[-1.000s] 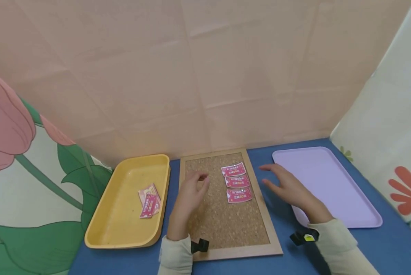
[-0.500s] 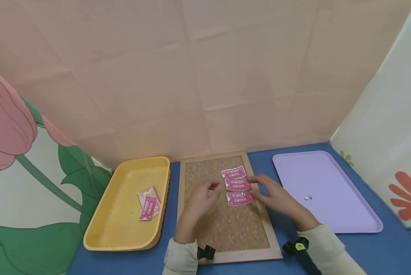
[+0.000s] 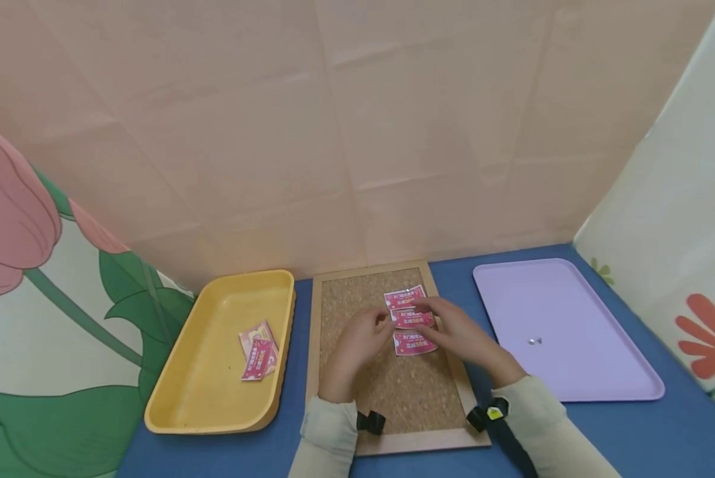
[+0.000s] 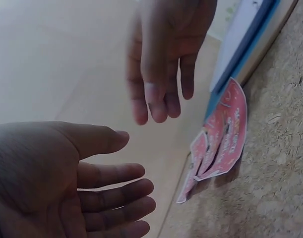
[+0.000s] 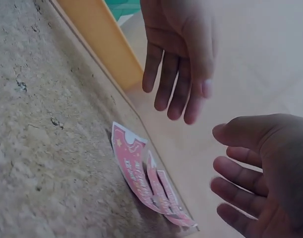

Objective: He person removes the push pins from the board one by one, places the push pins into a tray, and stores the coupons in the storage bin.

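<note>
Three pink coupons [image 3: 414,343] lie in a column on the upper right of the framed cork board [image 3: 393,392]; the wrist views show their edges lifting off the cork. My left hand [image 3: 357,342] hovers over the board just left of them, fingers loosely bent and holding nothing. From the right, my right hand [image 3: 465,335] reaches above the coupons, partly covering the upper two in the head view. In the left wrist view the left hand [image 4: 91,178] and the right hand [image 4: 166,59] face each other, apart, with nothing between their fingers.
A yellow tray [image 3: 196,392] on the left holds a pink coupon [image 3: 257,359] over a paler one. On the right, a lilac tray [image 3: 584,358] holds small metallic pieces [image 3: 535,341]. Behind the blue table [image 3: 417,465] rises a beige backdrop [image 3: 363,133].
My right hand has moved left from beside the lilac tray to above the coupons. My left hand has shifted right, toward them. The metallic pieces on the lilac tray have come into view.
</note>
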The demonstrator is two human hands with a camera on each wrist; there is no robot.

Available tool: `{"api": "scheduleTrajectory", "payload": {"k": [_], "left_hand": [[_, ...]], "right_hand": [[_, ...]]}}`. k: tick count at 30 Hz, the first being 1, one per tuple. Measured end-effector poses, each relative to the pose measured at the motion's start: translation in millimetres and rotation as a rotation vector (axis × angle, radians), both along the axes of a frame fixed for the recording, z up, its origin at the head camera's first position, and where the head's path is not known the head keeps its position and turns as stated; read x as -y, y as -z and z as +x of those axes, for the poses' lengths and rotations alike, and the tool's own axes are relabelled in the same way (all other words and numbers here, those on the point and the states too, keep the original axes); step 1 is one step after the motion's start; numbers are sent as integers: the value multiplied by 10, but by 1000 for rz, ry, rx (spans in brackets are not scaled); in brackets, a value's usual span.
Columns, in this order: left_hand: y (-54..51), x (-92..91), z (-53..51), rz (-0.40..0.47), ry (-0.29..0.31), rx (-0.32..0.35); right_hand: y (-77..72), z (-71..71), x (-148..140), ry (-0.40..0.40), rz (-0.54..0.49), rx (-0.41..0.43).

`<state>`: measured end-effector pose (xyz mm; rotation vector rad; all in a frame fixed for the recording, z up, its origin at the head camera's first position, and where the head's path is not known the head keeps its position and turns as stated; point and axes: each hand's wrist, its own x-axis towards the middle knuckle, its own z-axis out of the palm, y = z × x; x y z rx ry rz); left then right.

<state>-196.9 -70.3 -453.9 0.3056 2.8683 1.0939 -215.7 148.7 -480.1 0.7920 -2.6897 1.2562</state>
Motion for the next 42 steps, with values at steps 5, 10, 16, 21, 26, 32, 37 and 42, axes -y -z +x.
{"api": "scheduleTrajectory", "payload": {"k": [5, 10, 16, 21, 26, 32, 37, 42], "left_hand": [[55, -80, -91, 24, 0, 73], [121, -110, -129, 43, 9, 108], [272, -61, -168, 61, 40, 167], [327, -22, -177, 69, 30, 187], [348, 5, -196, 64, 23, 181], [386, 22, -222, 45, 14, 174], [422, -1, -236, 37, -4, 163], [478, -10, -253, 35, -11, 164]], "right_hand": [[91, -76, 26, 42, 47, -17], [257, -142, -4, 36, 57, -21], [405, -182, -50, 28, 52, 36], [463, -198, -83, 36, 62, 87], [472, -197, -100, 15, 53, 74], [515, -208, -114, -21, 84, 17], [552, -225, -127, -12, 88, -1], [575, -214, -128, 0, 79, -2]]}}
